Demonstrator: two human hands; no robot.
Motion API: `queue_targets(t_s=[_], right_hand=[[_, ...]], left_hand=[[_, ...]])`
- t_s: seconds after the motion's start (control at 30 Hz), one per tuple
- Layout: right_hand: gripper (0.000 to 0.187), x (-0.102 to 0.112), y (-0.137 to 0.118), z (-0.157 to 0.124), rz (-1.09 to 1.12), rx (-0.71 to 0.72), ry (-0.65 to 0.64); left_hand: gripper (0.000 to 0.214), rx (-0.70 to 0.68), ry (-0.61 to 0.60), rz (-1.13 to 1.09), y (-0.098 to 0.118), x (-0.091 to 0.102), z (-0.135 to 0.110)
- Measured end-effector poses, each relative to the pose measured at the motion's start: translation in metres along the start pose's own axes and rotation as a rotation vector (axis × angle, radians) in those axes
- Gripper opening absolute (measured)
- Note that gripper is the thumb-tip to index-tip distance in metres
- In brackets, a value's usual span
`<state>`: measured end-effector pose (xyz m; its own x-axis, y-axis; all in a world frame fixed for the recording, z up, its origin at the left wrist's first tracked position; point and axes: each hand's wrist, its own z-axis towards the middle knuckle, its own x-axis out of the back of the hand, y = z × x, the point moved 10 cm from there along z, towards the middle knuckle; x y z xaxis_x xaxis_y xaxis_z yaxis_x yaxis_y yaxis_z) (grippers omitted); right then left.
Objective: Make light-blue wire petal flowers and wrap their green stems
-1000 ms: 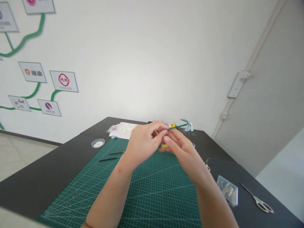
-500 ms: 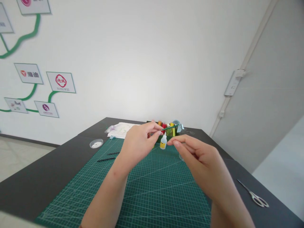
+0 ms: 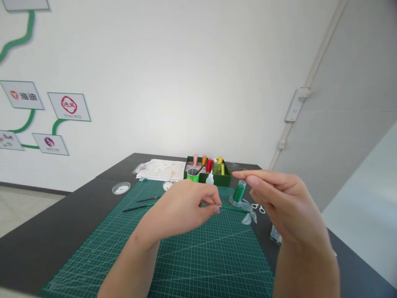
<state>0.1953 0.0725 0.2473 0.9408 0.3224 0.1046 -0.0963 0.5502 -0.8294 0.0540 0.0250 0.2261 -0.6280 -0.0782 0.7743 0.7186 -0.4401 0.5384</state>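
Observation:
My left hand (image 3: 198, 203) pinches one end of a thin green flower stem (image 3: 234, 208) above the cutting mat. Pale blue petals (image 3: 249, 217) hang at the stem's far end, to the right. My right hand (image 3: 276, 198) is raised beside it, thumb and forefinger pressed together; anything between them is too fine to make out. Just left of those fingertips, a spool of green thread (image 3: 239, 192) stands near the mat's right edge. Behind my left hand are a white-tipped glue bottle (image 3: 210, 179) and a green cup (image 3: 192, 177) with thin tools in it.
The green cutting mat (image 3: 198, 265) covers the middle of the black table (image 3: 56, 223). A dark green box (image 3: 221, 180) with several coloured thread spools stands at the back. Dark thin tools (image 3: 138, 207), a clear dish (image 3: 121, 188) and papers (image 3: 161, 169) lie leftward. White scissor handles (image 3: 259, 208) show right.
My left hand has lowered the stem, so the petals sit lower and farther right. My right hand has moved right and slightly up, uncovering the green spool. The view has turned slightly right.

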Motion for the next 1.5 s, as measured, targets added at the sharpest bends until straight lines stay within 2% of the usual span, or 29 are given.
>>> queue_targets(t_s=[0.13,0.3,0.37,0.47,0.6,0.83,0.97,1.17,1.33,1.43,1.5], right_hand=[[0.021,0.003,0.010,0.009,-0.039,-0.013,0.025],[0.019,-0.008,0.020,0.023,-0.170,0.000,-0.022],[0.021,-0.016,0.028,0.026,-0.208,-0.030,-0.097],[0.023,-0.031,0.034,0.025,-0.267,-0.069,-0.253],[0.025,-0.043,0.029,0.014,-0.330,-0.065,-0.405],[0.024,-0.039,0.018,-0.007,-0.409,-0.034,-0.446],[0.023,-0.035,0.018,-0.014,-0.429,-0.035,-0.473],[0.030,-0.036,0.024,-0.030,-0.480,-0.119,-0.634],[0.032,-0.038,0.010,-0.039,-0.430,-0.034,-0.727],[0.028,-0.037,-0.003,-0.041,-0.357,0.041,-0.736],[0.025,-0.032,-0.012,-0.036,-0.318,0.082,-0.658]], left_hand=[[0.009,-0.027,-0.028,-0.008,0.009,0.000,-0.008],[0.011,-0.014,0.034,-0.035,0.015,0.013,-0.018],[0.013,-0.003,0.111,-0.067,0.014,0.022,-0.021],[0.015,0.009,0.303,-0.110,0.009,0.042,-0.024],[0.012,0.040,0.547,-0.153,-0.001,0.062,-0.025],[0.012,0.079,0.631,-0.219,-0.020,0.065,-0.011],[0.014,0.081,0.613,-0.224,-0.031,0.063,-0.002],[0.012,0.092,0.579,-0.179,-0.038,0.061,0.005],[0.014,0.116,0.521,-0.101,-0.044,0.055,0.010],[0.016,0.112,0.414,-0.025,-0.042,0.046,0.015],[0.016,0.109,0.290,0.006,-0.041,0.034,0.018]])
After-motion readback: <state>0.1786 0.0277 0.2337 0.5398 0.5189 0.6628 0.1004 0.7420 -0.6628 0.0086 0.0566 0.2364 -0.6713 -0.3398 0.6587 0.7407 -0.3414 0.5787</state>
